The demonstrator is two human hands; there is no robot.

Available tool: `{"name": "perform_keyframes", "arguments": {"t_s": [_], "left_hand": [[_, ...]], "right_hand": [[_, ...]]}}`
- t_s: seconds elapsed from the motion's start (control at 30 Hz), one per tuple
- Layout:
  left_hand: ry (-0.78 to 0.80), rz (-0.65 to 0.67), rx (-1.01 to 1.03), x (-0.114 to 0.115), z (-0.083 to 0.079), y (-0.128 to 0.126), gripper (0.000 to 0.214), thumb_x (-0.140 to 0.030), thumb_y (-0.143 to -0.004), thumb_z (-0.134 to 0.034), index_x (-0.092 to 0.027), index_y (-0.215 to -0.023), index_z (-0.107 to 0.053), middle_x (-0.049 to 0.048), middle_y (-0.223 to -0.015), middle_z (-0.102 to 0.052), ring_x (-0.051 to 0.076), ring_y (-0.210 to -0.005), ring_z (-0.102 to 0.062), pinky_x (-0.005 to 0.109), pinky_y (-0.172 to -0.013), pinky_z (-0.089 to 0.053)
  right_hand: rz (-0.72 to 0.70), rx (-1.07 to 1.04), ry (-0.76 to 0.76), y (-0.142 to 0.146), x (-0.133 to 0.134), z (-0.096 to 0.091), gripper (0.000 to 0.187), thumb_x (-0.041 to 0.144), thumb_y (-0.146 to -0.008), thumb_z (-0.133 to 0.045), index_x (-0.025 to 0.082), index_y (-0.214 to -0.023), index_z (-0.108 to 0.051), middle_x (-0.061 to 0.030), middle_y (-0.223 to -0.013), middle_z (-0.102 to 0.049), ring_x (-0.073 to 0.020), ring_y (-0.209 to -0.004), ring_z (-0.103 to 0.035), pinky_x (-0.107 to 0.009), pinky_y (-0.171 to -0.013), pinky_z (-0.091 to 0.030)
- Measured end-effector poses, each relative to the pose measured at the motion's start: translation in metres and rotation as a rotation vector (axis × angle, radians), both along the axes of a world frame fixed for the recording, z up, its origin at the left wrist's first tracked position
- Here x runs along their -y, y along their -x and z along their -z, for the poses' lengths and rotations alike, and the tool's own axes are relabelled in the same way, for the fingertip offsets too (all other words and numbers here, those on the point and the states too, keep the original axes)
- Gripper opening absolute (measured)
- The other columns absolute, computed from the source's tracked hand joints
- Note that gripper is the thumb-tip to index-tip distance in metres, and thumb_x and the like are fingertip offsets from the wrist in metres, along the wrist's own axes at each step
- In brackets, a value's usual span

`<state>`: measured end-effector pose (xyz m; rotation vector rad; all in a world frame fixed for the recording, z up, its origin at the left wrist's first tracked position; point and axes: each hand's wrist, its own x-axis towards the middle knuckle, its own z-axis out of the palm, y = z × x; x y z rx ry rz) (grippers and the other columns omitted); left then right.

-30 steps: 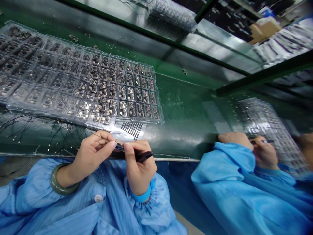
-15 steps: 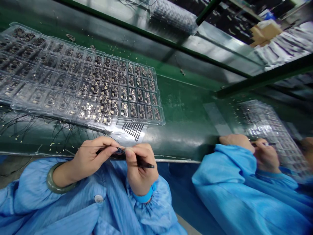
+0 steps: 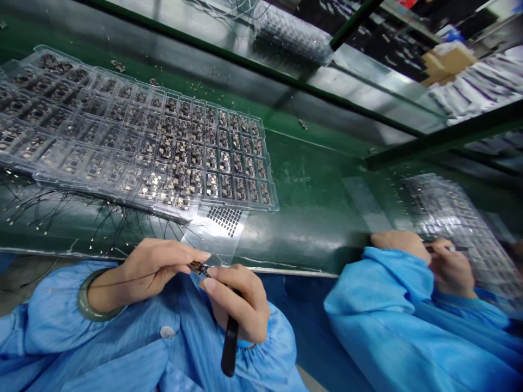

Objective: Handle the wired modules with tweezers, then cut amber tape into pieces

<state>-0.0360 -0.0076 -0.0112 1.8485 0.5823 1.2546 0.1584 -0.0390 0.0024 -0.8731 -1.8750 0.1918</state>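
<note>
Since the earlier frame, the black tool [image 3: 230, 345] gripped in the right hand [image 3: 241, 302] has swung its handle nearer. I see plastic trays [image 3: 274, 207] crowding the green bench [image 3: 306, 228] far left, then a sticker sheet [image 3: 212, 237], loose wires [image 3: 110, 204], and, at the near edge, a small circuit board [image 3: 198, 267] pinched by the left hand [image 3: 149, 267].

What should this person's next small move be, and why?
Probably steady the small circuit board with the left hand and bring the black tool in the right hand round toward it. Both hands meet at the board, but the tool's exposed end points down, away from it. Its other end can't be made out, so this is tentative.
</note>
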Motion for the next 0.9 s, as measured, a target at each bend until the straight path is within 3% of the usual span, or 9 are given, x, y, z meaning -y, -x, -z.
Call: {"name": "perform_keyframes", "arguments": {"t_s": [0.13, 0.27, 0.37, 0.5, 0.6, 0.73, 0.9], "left_hand": [[-0.085, 0.036, -0.036, 0.000, 0.000, 0.003, 0.018, -0.012, -0.094, -0.051, -0.018, -0.109, -0.059, 0.0101, -0.108, -0.076, 0.016, -0.100, -0.072, 0.024, -0.083, -0.058], [-0.063, 0.018, -0.087, 0.004, 0.001, 0.003, 0.009, -0.017, -0.095, -0.052, -0.017, -0.102, -0.057, 0.0058, -0.090, -0.076, 0.014, -0.083, -0.074, 0.026, -0.087, -0.058], [-0.099, -0.015, -0.034, 0.005, 0.000, 0.000, 0.010, -0.021, -0.098, -0.047, -0.017, -0.100, -0.056, 0.0052, -0.082, -0.075, 0.013, -0.076, -0.074, 0.029, -0.092, -0.056], [-0.080, -0.078, 0.071, 0.004, -0.002, -0.001, 0.011, -0.021, -0.097, -0.052, -0.017, -0.107, -0.055, 0.0056, -0.080, -0.076, 0.013, -0.074, -0.074, 0.024, -0.082, -0.059], [-0.092, -0.053, 0.127, 0.002, -0.004, 0.004, 0.013, -0.019, -0.095, -0.054, -0.019, -0.108, -0.054, 0.0087, -0.089, -0.077, 0.016, -0.083, -0.075, 0.026, -0.079, -0.060], [-0.059, -0.014, 0.137, 0.001, -0.008, 0.012, 0.014, -0.012, -0.095, -0.052, -0.022, -0.105, -0.056, 0.0136, -0.111, -0.075, 0.018, -0.102, -0.072, 0.027, -0.083, -0.059], [-0.032, -0.029, 0.157, 0.003, -0.008, 0.017, 0.018, -0.012, -0.095, -0.051, -0.023, -0.108, -0.058, 0.0136, -0.119, -0.071, 0.019, -0.106, -0.070, 0.029, -0.084, -0.060]], "right_hand": [[-0.025, -0.045, 0.006, 0.003, 0.000, 0.000, 0.022, 0.016, -0.093, -0.061, 0.023, -0.113, -0.068, -0.0028, -0.079, -0.073, -0.0139, -0.059, -0.065, -0.025, -0.051, -0.052], [-0.096, -0.084, 0.110, 0.006, -0.002, -0.008, 0.016, 0.026, -0.096, -0.059, 0.017, -0.107, -0.068, -0.0074, -0.084, -0.075, -0.0162, -0.069, -0.071, -0.027, -0.058, -0.056], [-0.116, -0.035, 0.111, 0.006, -0.002, -0.012, 0.016, 0.026, -0.098, -0.056, 0.017, -0.102, -0.069, -0.0074, -0.085, -0.076, -0.0160, -0.068, -0.072, -0.027, -0.060, -0.056], [-0.124, 0.009, 0.096, 0.006, -0.004, -0.014, 0.018, 0.028, -0.098, -0.056, 0.016, -0.101, -0.070, -0.0071, -0.084, -0.076, -0.0160, -0.071, -0.073, -0.028, -0.064, -0.057], [-0.106, 0.053, 0.037, 0.008, -0.007, -0.014, 0.015, 0.025, -0.097, -0.058, 0.018, -0.101, -0.071, -0.0072, -0.086, -0.076, -0.0159, -0.067, -0.070, -0.028, -0.058, -0.055], [-0.123, 0.133, -0.082, 0.011, -0.014, -0.018, 0.011, 0.016, -0.093, -0.062, 0.018, -0.095, -0.072, -0.0061, -0.083, -0.076, -0.0130, -0.053, -0.059, -0.026, -0.044, -0.044], [-0.146, 0.169, -0.048, 0.016, -0.017, -0.025, 0.009, 0.014, -0.093, -0.061, 0.015, -0.090, -0.070, -0.0059, -0.080, -0.075, -0.0122, -0.053, -0.058, -0.026, -0.043, -0.042]]}}
